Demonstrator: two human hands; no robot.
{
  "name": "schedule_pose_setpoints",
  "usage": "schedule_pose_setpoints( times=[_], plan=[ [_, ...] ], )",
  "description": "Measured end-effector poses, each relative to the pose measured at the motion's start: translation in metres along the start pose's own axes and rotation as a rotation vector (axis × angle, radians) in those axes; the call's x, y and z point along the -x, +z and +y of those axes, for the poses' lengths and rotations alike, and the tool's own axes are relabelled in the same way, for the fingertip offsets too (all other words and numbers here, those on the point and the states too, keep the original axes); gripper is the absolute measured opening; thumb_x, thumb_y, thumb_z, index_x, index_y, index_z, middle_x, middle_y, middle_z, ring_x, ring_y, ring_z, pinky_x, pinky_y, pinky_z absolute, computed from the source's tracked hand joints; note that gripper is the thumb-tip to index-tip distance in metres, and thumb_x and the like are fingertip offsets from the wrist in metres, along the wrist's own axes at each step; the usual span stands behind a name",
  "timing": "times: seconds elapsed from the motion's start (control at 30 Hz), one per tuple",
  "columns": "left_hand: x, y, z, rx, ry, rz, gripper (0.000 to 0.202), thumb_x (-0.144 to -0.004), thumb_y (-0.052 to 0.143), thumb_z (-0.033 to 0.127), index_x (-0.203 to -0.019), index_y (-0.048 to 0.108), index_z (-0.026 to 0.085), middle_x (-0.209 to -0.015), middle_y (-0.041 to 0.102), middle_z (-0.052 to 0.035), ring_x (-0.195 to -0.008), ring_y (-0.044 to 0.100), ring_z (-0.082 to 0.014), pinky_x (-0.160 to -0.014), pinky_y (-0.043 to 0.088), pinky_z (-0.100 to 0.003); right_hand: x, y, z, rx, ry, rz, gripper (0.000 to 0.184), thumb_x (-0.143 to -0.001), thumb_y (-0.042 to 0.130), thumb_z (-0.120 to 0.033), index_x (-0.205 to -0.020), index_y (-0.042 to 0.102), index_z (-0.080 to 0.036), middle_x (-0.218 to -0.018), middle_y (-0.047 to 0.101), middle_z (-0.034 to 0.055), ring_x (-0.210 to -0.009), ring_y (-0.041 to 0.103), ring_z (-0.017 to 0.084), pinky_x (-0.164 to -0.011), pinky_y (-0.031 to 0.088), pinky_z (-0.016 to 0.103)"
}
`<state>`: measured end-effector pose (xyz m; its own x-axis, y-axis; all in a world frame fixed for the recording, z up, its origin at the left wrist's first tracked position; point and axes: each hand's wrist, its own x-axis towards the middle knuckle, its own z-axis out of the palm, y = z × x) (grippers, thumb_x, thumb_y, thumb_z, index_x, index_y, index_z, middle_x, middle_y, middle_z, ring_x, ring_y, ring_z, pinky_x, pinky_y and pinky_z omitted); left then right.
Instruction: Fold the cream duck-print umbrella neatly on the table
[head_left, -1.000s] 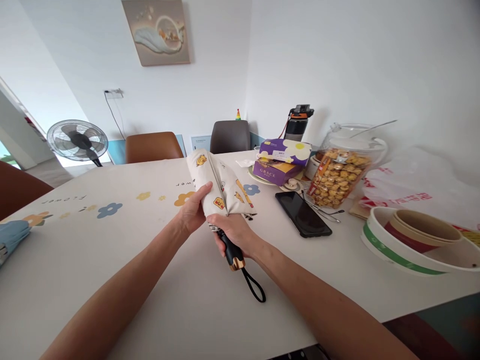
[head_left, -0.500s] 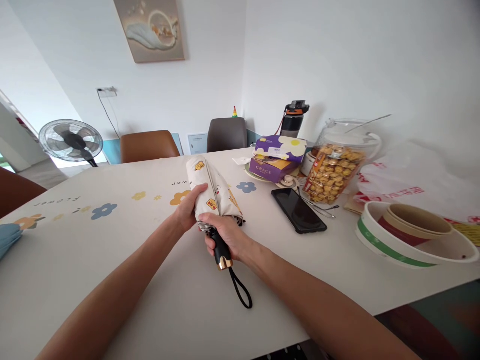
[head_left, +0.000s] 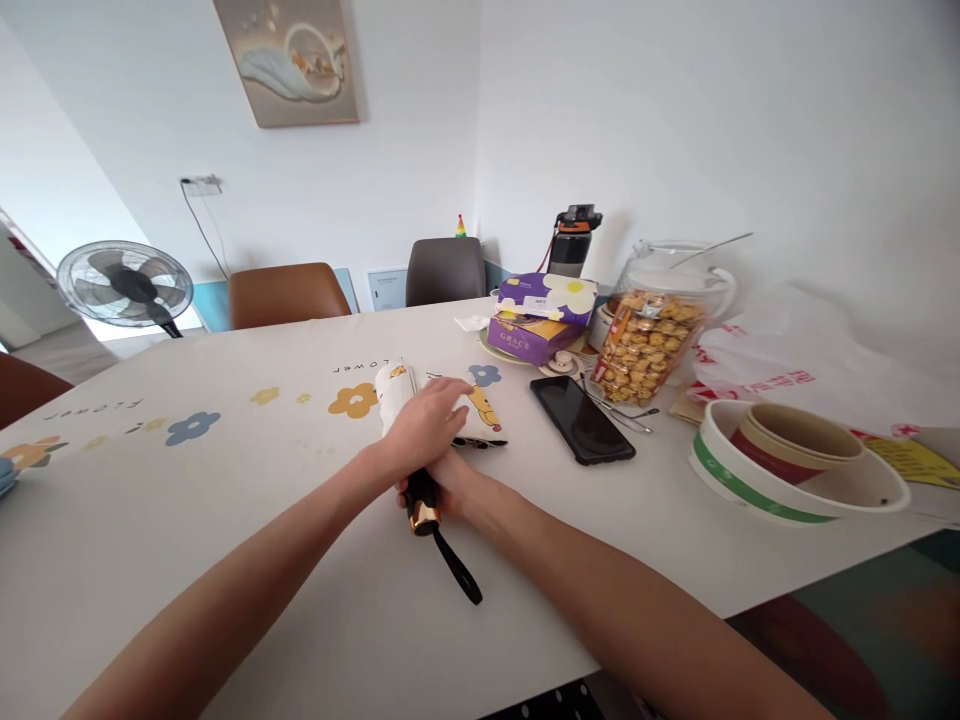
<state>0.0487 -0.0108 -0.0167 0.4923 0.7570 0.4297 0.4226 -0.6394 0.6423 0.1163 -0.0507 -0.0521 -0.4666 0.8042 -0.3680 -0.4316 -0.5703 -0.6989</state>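
A folded umbrella [head_left: 393, 395] with a white, cartoon-printed canopy lies along the table in front of me, its handle toward me. My right hand [head_left: 448, 482] is wrapped around the black and gold handle [head_left: 424, 505], just below the fabric. A black wrist strap [head_left: 457, 568] trails from the handle's end. Crossing above the right hand, my left hand [head_left: 429, 420] lies over the canopy with its fingers stretched to the right. A loose flap of fabric [head_left: 484, 412] spreads out beyond those fingertips. The left palm and thumb are hidden.
Right of the umbrella lie a black phone [head_left: 581, 418] and glasses [head_left: 626, 410]. Behind them stand purple boxes [head_left: 525, 338], a bottle [head_left: 571, 245] and a snack jar [head_left: 645, 345]. A white oval container [head_left: 750, 495] holding tape-like rolls [head_left: 802, 440] sits near the right edge, before a plastic bag [head_left: 787, 345].
My left hand has moved from the canopy's left side across its top to the right. The flap now spreads farther right. My right hand keeps its grip on the handle.
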Motion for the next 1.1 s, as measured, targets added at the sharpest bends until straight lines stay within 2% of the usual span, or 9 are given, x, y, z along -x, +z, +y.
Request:
schedule_pose_setpoints(
  times=[0.13, 0.27, 0.4, 0.5, 0.63, 0.7, 0.83, 0.97, 1.1],
  plan=[
    [-0.032, 0.018, -0.002, -0.021, 0.078, -0.291, 0.024, -0.069, 0.052, 0.014, -0.082, 0.067, 0.028, -0.099, 0.065, 0.0, -0.099, 0.054, -0.0221, -0.091, 0.038, -0.032, 0.001, -0.001, -0.001, -0.008, -0.019, -0.006, 0.014, -0.083, 0.044, -0.03, -0.079, 0.05, -0.017, -0.055, 0.049, -0.0004, -0.043, 0.047, 0.01, -0.038, 0.044, 0.025],
    [-0.055, 0.039, -0.01, -0.198, 0.109, -0.435, 0.022, -0.063, 0.055, 0.01, -0.074, 0.065, 0.026, -0.083, 0.065, -0.0011, -0.091, 0.055, -0.0223, -0.08, 0.042, -0.029, -0.001, -0.002, 0.002, 0.022, -0.019, 0.018, 0.019, -0.077, 0.053, -0.038, -0.077, 0.05, -0.02, -0.053, 0.049, -0.0001, -0.042, 0.047, 0.012, -0.038, 0.044, 0.028],
    [-0.059, 0.052, -0.012, -0.403, 0.129, -0.506, 0.016, -0.066, 0.051, 0.01, -0.067, 0.061, 0.023, -0.075, 0.061, -0.0047, -0.09, 0.054, -0.024, -0.074, 0.042, -0.03, 0.0, -0.001, 0.003, -0.028, -0.045, 0.029, 0.026, -0.072, 0.059, -0.044, -0.08, 0.049, -0.021, -0.058, 0.053, 0.0003, -0.044, 0.048, 0.014, -0.038, 0.041, 0.027],
    [-0.056, 0.052, -0.009, -0.447, 0.162, -0.388, 0.017, -0.074, 0.046, 0.013, -0.07, 0.059, 0.022, -0.081, 0.061, -0.0045, -0.095, 0.052, -0.0222, -0.073, 0.041, -0.028, 0.0, -0.001, 0.002, -0.015, -0.049, 0.019, 0.025, -0.073, 0.058, -0.042, -0.08, 0.049, -0.019, -0.056, 0.052, 0.0001, -0.043, 0.047, 0.013, -0.038, 0.042, 0.027],
    [-0.051, 0.041, 0.001, -0.336, 0.081, -0.054, 0.018, -0.083, 0.039, 0.021, -0.084, 0.058, 0.023, -0.087, 0.061, -0.005, -0.091, 0.053, -0.0213, -0.073, 0.04, -0.029, -0.001, -0.001, 0.001, 0.042, -0.061, -0.012, 0.016, -0.073, 0.056, -0.032, -0.076, 0.049, -0.019, -0.053, 0.049, 0.0, -0.041, 0.048, 0.013, -0.038, 0.043, 0.027],
    [-0.045, 0.034, 0.005, -0.219, 0.035, 0.068, 0.018, -0.085, 0.039, 0.023, -0.091, 0.056, 0.024, -0.088, 0.06, -0.0043, -0.086, 0.054, -0.0199, -0.076, 0.039, -0.03, -0.002, -0.001, 0.002, 0.055, -0.069, -0.035, 0.01, -0.074, 0.054, -0.026, -0.073, 0.049, -0.018, -0.051, 0.048, -0.0007, -0.04, 0.047, 0.012, -0.039, 0.045, 0.027],
    [-0.031, 0.017, 0.011, -0.002, -0.017, 0.27, 0.015, -0.085, 0.04, 0.022, -0.093, 0.053, 0.025, -0.093, 0.059, -0.0023, -0.087, 0.055, -0.0179, -0.083, 0.038, -0.03, -0.002, 0.0, 0.004, 0.087, -0.044, -0.028, 0.003, -0.074, 0.052, -0.018, -0.074, 0.049, -0.017, -0.049, 0.047, -0.0024, -0.04, 0.047, 0.01, -0.04, 0.048, 0.027],
    [-0.021, 0.005, 0.01, 0.145, -0.07, 0.48, 0.015, -0.081, 0.044, 0.018, -0.092, 0.052, 0.024, -0.095, 0.057, -0.0019, -0.092, 0.054, -0.0165, -0.086, 0.04, -0.029, -0.003, 0.002, 0.007, 0.124, -0.016, 0.015, 0.007, -0.072, 0.054, -0.013, -0.074, 0.048, -0.015, -0.053, 0.049, -0.0019, -0.04, 0.05, 0.011, -0.037, 0.049, 0.028],
    [-0.01, -0.008, -0.002, 0.225, -0.071, 0.627, 0.029, -0.076, 0.041, 0.012, -0.1, 0.053, 0.023, -0.099, 0.056, -0.0015, -0.089, 0.055, -0.014, -0.077, 0.048, -0.025, -0.003, 0.0, 0.003, 0.081, -0.009, 0.004, 0.013, -0.074, 0.058, -0.021, -0.071, 0.049, -0.014, -0.057, 0.051, -0.001, -0.04, 0.049, 0.009, -0.036, 0.047, 0.025]
  ],
)
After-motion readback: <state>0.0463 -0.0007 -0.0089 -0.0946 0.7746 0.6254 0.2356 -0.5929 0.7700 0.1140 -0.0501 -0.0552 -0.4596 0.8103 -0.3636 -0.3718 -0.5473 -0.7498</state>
